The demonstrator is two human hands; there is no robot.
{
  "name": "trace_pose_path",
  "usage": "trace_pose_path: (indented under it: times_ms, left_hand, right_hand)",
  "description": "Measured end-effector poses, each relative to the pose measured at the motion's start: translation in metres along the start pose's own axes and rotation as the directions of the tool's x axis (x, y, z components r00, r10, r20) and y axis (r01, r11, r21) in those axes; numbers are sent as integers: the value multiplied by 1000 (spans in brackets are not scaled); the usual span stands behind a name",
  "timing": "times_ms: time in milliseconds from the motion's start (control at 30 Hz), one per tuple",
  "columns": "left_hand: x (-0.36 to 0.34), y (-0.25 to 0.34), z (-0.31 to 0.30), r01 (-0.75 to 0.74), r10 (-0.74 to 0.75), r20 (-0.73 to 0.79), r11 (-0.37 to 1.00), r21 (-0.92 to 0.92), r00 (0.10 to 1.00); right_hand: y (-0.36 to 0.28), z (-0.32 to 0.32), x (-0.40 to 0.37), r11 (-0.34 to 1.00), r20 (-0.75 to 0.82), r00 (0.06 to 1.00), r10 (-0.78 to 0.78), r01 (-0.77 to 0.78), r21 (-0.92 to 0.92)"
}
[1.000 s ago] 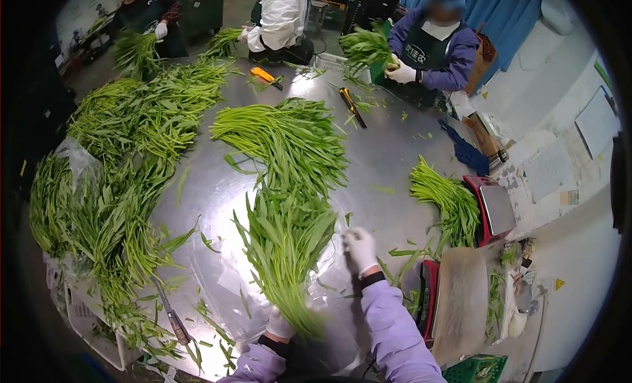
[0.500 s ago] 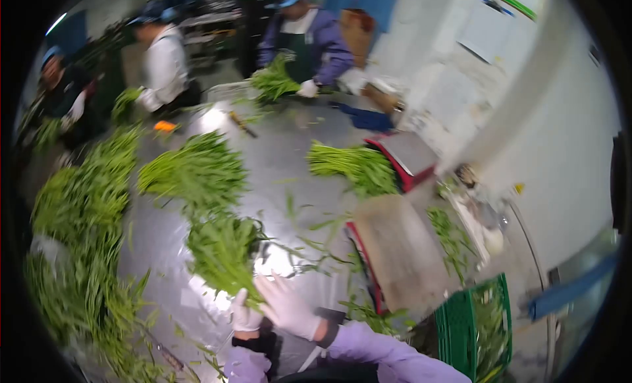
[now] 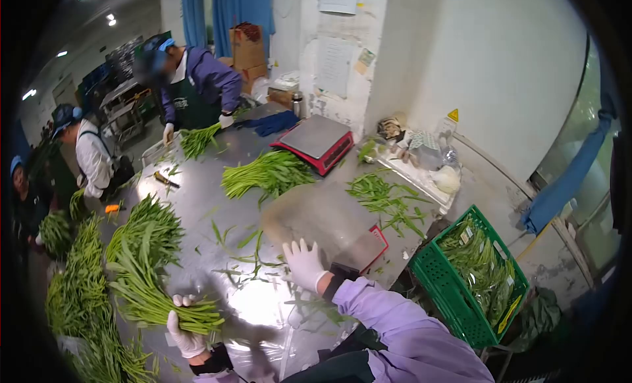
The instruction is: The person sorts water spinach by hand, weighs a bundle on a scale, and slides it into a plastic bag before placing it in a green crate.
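Observation:
My left hand (image 3: 186,331), in a white glove, wraps around the stem ends of a bunch of leafy greens (image 3: 146,284). The leaves point away from me, toward a further heap of greens (image 3: 155,225) on the metal table (image 3: 197,258). My right hand (image 3: 305,264), gloved too, has its fingers spread and holds nothing. Its fingertips overlap the near left edge of a scale (image 3: 322,228) with a wide, stained platform and a red display end. Loose leaves (image 3: 253,258) lie just left of that hand.
A long pile of greens (image 3: 82,284) lines the left side. Beyond the near scale are a bunch (image 3: 270,172) and a second red scale (image 3: 316,140). A green crate (image 3: 454,297) of packed greens stands at right. A co-worker (image 3: 197,86) handles greens across the table.
My hands, together on the bunch before, are now apart. The left keeps the stems; the right has let go and moved to the near scale. The view has turned right.

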State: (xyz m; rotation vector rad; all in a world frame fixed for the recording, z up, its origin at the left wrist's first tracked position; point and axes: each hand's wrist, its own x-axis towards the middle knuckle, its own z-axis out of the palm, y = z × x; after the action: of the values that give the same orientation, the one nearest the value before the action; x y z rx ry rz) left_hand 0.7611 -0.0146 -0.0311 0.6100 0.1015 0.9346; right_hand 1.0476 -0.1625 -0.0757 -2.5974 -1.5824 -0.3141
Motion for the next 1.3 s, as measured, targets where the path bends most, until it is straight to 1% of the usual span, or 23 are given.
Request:
trace_pose_path:
  times_ms: [33,100,167,200,267,300,367,400,433,467,500,567,633,700,733,800,833,900,1033,1100,1167,1233,1300]
  left_hand:
    - [4,1,8,2,-3,11,998,70,1000]
    - [10,1,37,2,6,-30,966,258,1000]
    - [20,-4,50,-38,56,-28,901,433,998]
    - [26,-7,60,-38,56,-27,897,440,998]
    - [39,-18,83,-28,-12,49,678,735,999]
    - [44,-26,94,12,6,-19,570,822,1000]
    - [63,-42,145,182,-183,-140,236,954,973]
    - [74,-54,148,274,-249,-246,85,958,937]
    - [86,-71,122,46,-252,-42,8,999,967]
    - [91,-88,140,-116,-328,80,-90,989,941]
    - [100,-106,160,-281,-417,190,-169,945,889]
    - [127,-149,134,-598,-562,393,-242,764,728]
    - [126,-189,148,-680,-677,391,-223,698,623]
    - [121,-227,149,-676,-835,-4,-448,585,550]
    - [129,-239,132,-660,-831,-23,-458,595,556]
    - [138,-254,93,-678,-843,306,-91,729,442]
    - [145,-255,94,-595,-901,104,-188,781,422]
    - [148,-255,91,-617,-908,77,-216,757,412]
    - [140,-239,114,-598,-874,-18,-346,723,485]
    - [136,-227,98,-697,-746,380,-156,700,548]
    - [126,-195,110,-628,-602,419,-182,757,680]
    - [112,-158,117,-496,-470,337,-267,826,815]
    - [91,-126,116,-306,-315,219,-263,915,924]
  right_hand:
    - [16,6,-7,1000,-3,1000,15,-15,0]
    - [49,13,-25,985,387,922,-12,-57,166]
    - [92,13,-53,960,100,968,-231,211,182]
    - [114,7,-62,930,105,944,-311,280,240]
    - [156,8,-75,888,130,900,-417,373,268]
    - [173,6,-82,872,135,881,-453,407,272]
    - [195,1,-91,865,97,880,-465,428,262]
    - [203,-2,-93,858,93,878,-469,429,281]
    - [208,-4,-95,851,91,877,-473,427,305]
    - [211,-6,-94,850,140,868,-476,413,328]
    - [214,1,-96,846,141,867,-478,411,340]
    - [218,15,-102,835,-22,876,-481,466,291]
    - [220,11,-102,810,-71,866,-496,490,322]
    - [218,11,-103,829,81,902,-424,351,436]
    - [217,2,-100,849,124,895,-429,352,395]
    - [221,0,-93,828,68,895,-440,375,418]
    - [220,0,-92,824,5,910,-414,372,426]
    - [221,2,-87,807,3,890,-456,413,422]
    - [229,1,-85,806,-14,880,-474,441,395]
    - [233,-14,-90,764,-8,880,-475,417,493]
    - [242,-28,-98,752,15,864,-503,429,501]
    - [254,-39,-106,718,22,860,-509,411,562]
    - [270,-56,-108,673,65,831,-552,398,623]
